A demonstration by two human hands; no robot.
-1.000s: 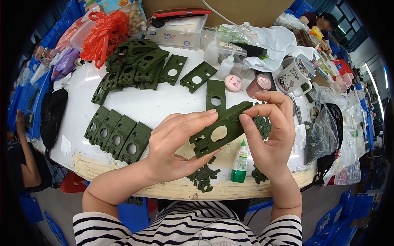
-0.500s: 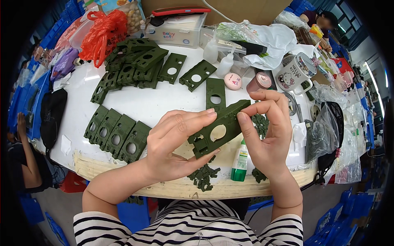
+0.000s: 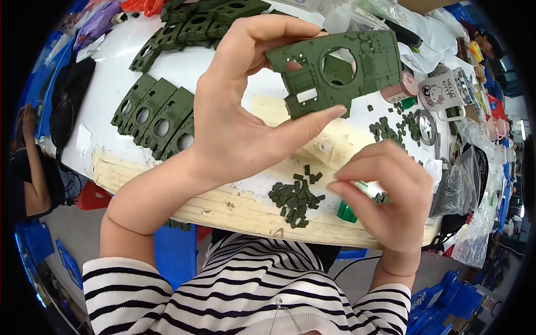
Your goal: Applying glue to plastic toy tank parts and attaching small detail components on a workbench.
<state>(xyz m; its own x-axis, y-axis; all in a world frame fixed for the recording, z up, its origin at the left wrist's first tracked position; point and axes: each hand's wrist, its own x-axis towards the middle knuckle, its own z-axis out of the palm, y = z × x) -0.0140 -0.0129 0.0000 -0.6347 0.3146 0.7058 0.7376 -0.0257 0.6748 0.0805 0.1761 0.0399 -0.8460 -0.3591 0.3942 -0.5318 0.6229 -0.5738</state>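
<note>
Left of the left hand [image 3: 237,120] is a row of green plates [image 3: 170,107], leaning close on one another. Past it, a bit farther from the body, is a green pile [image 3: 187,33] of more plates. White table [image 3: 176,68] shows between row and pile, so I think that side has some room to move.

The left hand pinches one green plate [image 3: 364,64], up off the table, just to the right of its palm. The thumb is on the near edge, and the fingers go round the far edge at the left end. The right end sticks out free. The plate looks light, stiff and likely hard plastic. It has a big round hole and little bumps, so the long edges look best to hold. The thin bits by the holes might snap if squeezed hard.

Below the plate, between the hands, lies a heap of small green bits [image 3: 296,201]. They look light and easy to knock about. The pale wooden table edge [image 3: 230,205] runs under both arms, so bits could drop off there.

The right hand [image 3: 391,192] is curled, thumb near the fingers. It is blurry, so I can't tell if it holds anything. A green bottle [image 3: 346,213] is just behind its thumb. Past that hand, more green crumbs [image 3: 385,129] and a mug [image 3: 438,96] make things crowded.
</note>
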